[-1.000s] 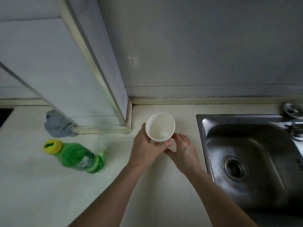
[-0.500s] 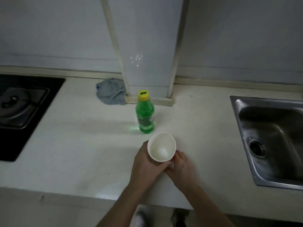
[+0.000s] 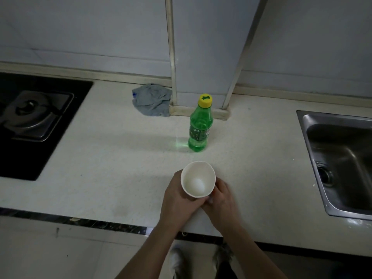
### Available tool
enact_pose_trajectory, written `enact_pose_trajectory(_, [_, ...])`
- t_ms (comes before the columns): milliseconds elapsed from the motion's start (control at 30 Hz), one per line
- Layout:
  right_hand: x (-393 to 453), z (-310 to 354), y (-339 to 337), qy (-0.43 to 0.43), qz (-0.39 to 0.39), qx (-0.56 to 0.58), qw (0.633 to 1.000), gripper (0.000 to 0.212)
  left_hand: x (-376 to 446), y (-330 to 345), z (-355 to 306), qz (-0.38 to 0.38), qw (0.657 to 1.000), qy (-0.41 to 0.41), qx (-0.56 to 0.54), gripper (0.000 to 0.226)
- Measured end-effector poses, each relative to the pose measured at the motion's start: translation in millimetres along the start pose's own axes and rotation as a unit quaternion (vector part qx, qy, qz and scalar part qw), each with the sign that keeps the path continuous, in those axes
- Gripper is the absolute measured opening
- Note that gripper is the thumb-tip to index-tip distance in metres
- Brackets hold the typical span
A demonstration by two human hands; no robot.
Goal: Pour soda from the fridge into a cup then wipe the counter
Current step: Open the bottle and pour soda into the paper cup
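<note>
A white paper cup [image 3: 198, 179] sits low in the middle of the frame, open mouth toward the camera, with nothing in it as far as the dim light lets one judge. Both hands hold it over the pale counter [image 3: 100, 168], near the counter's front edge. The left hand [image 3: 178, 200] wraps around the cup's left side and underside with curled fingers, and the right hand [image 3: 221, 198] cups the lower right side, its fingers bent against the wall of the cup; the fingertips of both are mostly hidden behind it. Just above the cup in the frame, a green soda bottle [image 3: 199, 127] stands upright on the counter with its yellow cap [image 3: 205, 100] on, apart from the cup and throwing a green glow onto the surface to its left. Behind the bottle a white pillar [image 3: 203, 57] rises from the counter against the wall. A crumpled grey cloth [image 3: 152, 100] lies at the pillar's left foot, upper middle of the frame. At the far left a black stove [image 3: 30, 121] is set into the counter, and at the right edge a steel sink [image 3: 342, 164] shows its drain. At the bottom of the frame, below the counter's dark edge, the person's feet [image 3: 177, 262] show on the floor.
</note>
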State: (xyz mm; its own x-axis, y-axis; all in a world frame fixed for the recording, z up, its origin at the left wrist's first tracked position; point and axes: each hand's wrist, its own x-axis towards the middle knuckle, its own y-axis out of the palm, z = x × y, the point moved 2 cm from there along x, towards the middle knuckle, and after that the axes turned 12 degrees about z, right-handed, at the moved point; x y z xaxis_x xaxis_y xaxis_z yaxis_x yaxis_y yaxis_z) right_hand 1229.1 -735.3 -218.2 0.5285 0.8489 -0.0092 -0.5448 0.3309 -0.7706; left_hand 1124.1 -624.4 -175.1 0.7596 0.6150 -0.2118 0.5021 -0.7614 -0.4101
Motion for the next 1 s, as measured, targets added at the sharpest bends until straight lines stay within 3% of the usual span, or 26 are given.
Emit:
enact_pose_trajectory(133, [-4.8, -2.8, -4.7, 0.010, 0.015, -0.045, 0.999, 0.057, -0.7, -6.9, 9.4, 0.043, 0.999, -0.008, 0.009, 0.088])
enact_pose_trajectory(233, [-6.5, -6.7, -21.6, 0.021, 0.021, -0.078, 0.996, 0.059, -3.2, -28.1, 17.2, 0.072, 0.993, -0.052, 0.078, 0.098])
enact_pose_trajectory(400, [19.2, -16.1, -69.6, 0.048, 0.023, -0.121, 0.991, 0.058, 10.7, -75.0, 2.5, 0.072, 0.973, -0.089, 0.202, 0.074])
enact_pose_trajectory(567, [74.1, 13.3, -142.3, -0.020, -0.026, -0.153, 0.988, 0.043, 53.1, -94.2, -53.8, 0.032, 0.972, -0.048, 0.230, 0.065])
enact_pose_trajectory(700, [115.0, 72.6, -190.9, -0.106, -0.097, -0.170, 0.975, 0.035, 86.6, -92.2, -90.8, 0.050, 0.971, -0.008, 0.232, 0.085])
enact_pose_trajectory(833, [148.7, 116.3, -201.7, -0.117, -0.046, -0.252, 0.960, 0.057, 113.8, -82.4, -110.9, 0.073, 0.976, -0.019, 0.203, 0.096])
enact_pose_trajectory(933, [169.1, 132.7, -199.9, -0.091, 0.005, -0.338, 0.937, 0.058, 130.8, -71.3, -114.3, 0.087, 0.984, 0.024, 0.156, 0.070])
enact_pose_trajectory(1000, [176.5, 139.2, -196.3, -0.043, 0.042, -0.373, 0.926, 0.062, 137.5, -62.4, -111.6, 0.097, 0.984, 0.039, 0.142, 0.068])
